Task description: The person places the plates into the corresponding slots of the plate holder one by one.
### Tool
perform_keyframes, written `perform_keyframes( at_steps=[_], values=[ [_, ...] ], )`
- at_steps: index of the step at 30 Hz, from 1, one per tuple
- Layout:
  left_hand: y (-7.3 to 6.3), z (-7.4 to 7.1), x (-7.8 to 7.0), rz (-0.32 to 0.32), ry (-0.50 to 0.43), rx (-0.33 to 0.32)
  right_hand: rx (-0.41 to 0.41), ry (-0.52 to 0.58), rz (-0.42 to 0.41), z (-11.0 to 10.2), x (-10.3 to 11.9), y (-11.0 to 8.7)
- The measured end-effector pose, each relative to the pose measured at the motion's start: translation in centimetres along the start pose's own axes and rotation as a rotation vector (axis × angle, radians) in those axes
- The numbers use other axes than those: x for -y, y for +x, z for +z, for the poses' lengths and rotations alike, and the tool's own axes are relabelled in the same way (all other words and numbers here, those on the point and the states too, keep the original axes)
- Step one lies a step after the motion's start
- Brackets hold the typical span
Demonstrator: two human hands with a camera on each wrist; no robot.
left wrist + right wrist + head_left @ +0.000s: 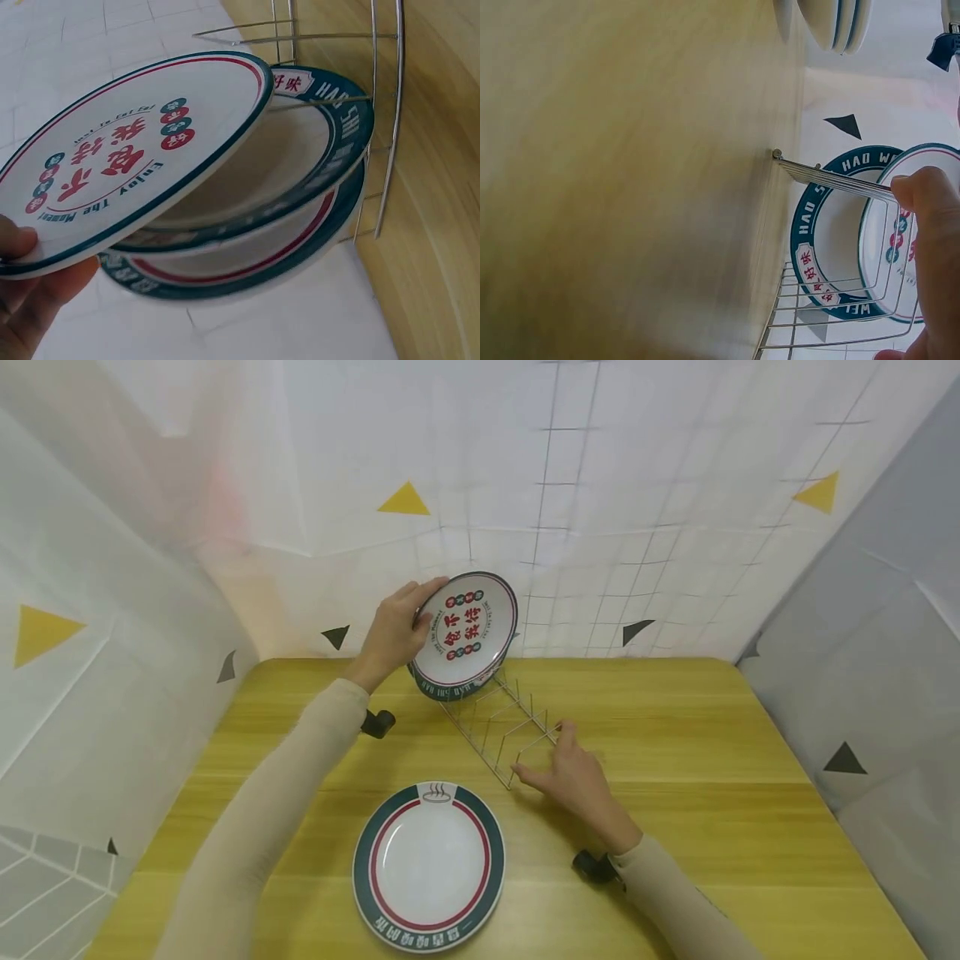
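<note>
My left hand [393, 631] pinches the left edge of a small white plate [468, 631] with red characters and a dark green rim. It tilts over the far end of a wire dish rack [836, 180]. In the left wrist view, two wider green-rimmed plates stand behind it: a nearer plate [352, 142] and a farther plate [187, 291], largely covered. My right hand [577, 777] holds the rack's near end, thumb at one side and forefinger at the other. Another green-rimmed plate [431, 864] lies face up on the table, nearer to me.
The wooden table [675, 727] carries the rack and plates. A white sheeted wall [337, 602] with yellow and black triangles rises right behind the rack, and sheets also hang at both sides. Black wrist devices sit on each arm.
</note>
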State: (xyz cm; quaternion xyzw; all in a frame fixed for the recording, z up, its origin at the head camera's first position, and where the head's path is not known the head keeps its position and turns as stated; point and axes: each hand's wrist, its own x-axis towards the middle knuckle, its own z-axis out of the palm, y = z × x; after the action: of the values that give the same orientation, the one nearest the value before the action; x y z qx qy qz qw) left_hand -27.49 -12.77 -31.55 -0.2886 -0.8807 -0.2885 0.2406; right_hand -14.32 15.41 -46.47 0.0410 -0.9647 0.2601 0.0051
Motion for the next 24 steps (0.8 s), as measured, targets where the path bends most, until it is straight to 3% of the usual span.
perform_keyframes(
  at_steps=[7,15,20,24],
  values=[
    [0.0,1.6,-0.1,0.027,-0.006,0.008,0.003,0.008,-0.004,0.1,0.1,0.0],
    [0.8,-0.4,-0.4,0.048,-0.023,-0.146,0.000,-0.007,-0.008,0.0,0.3,0.3],
    [0.4,0.4,0.0,0.005,-0.021,-0.076,0.005,-0.003,0.007,-0.2,0.1,0.2],
    [-0.3,1.7,0.0,0.008,-0.038,-0.047,0.005,0.002,0.002,0.0,-0.1,0.1]
  ],
)
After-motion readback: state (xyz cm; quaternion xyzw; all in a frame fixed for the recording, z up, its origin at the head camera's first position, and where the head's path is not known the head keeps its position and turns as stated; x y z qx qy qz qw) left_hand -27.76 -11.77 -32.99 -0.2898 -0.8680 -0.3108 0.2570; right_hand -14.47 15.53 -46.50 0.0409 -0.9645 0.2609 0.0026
